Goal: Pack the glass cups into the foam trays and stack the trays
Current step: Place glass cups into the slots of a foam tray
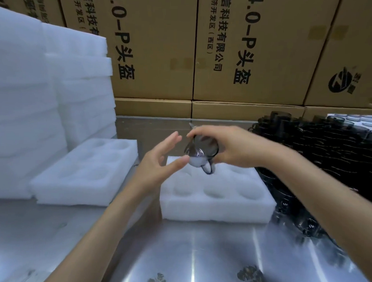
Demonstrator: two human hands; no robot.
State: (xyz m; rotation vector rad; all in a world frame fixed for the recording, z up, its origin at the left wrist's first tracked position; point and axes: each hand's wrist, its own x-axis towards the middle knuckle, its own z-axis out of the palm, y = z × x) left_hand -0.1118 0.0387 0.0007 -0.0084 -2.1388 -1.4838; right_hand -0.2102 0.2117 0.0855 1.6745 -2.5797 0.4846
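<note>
- Glass cup [201, 151] is gripped in the curled fingers of the right hand [229, 146], above the far left corner of the empty foam tray [217, 196].
- Left hand [159, 161] is held beside it — fingers spread, nothing grasped.
- Step judged: first cup being loaded — lowering into a pocket is called for next.

Foam tray [217, 196] sits center on the table [198, 257]; a 2nd foam tray [85, 171] lies at its 9 o'clock, w/ a stack of foam trays [45, 98] at 10 o'clock. Massed glass cups [328, 158] crowd the 3 o'clock side, just beside the tray. Cardboard boxes [237, 47] stand behind at 12 o'clock. Above the center tray's far edge, right hand [227, 146] holds a cup [201, 154], tilted; left hand [159, 163] at its 9 o'clock.
</note>
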